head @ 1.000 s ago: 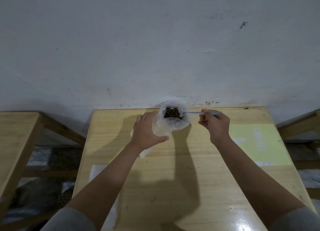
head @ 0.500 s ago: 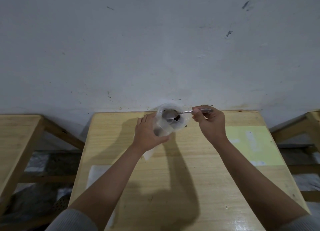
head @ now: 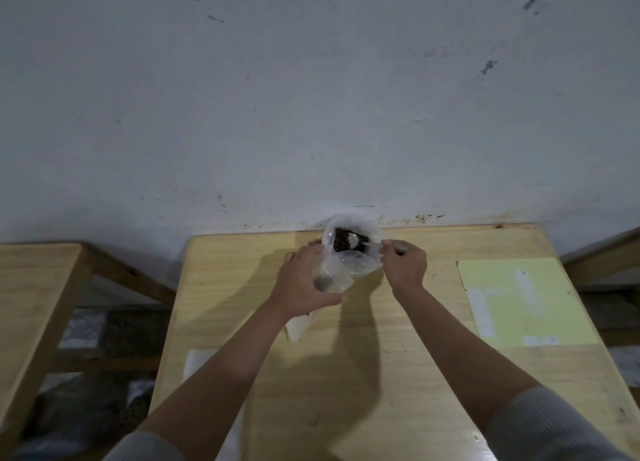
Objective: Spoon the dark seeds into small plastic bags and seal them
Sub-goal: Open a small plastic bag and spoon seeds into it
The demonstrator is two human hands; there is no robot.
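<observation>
Left hand (head: 304, 280) grips a small clear plastic bag (head: 332, 277), fingers and thumb curled round it, held just above the table (head: 381, 374) near the middle of the far edge. A few dark seeds sit at the bottom of that small bag, blurred through the plastic.

Right hand (head: 403, 265) pinches the handle of a metal spoon (head: 360, 240); fingers curled round it. Spoon bowl is inside the big clear bag (head: 353, 242), which stands open-mouthed right at the table's far edge, against the wall (head: 311, 97). Dark seeds (head: 341, 240) fill the big bag's bottom; spoon bowl lies on or just over them, can't tell if it's loaded.

Small bag touches or overlaps the big bag's near-left side; exact contact unclear through the plastic.

Other items on the table:
- pale yellow sheet (head: 519, 301) along the right edge, whitish smears on it
- white flat piece (head: 298, 327), partly under the left wrist, looks like more bags or paper, can't tell
- another white sheet (head: 201, 360) at the left edge, mostly hidden by the left forearm

Second wooden table (head: 34, 287) off to the left, well apart. Grey ribbed sleeves (head: 540, 426) on both arms, pushed up to the elbows. Glossy glare on the table's near-right corner.
</observation>
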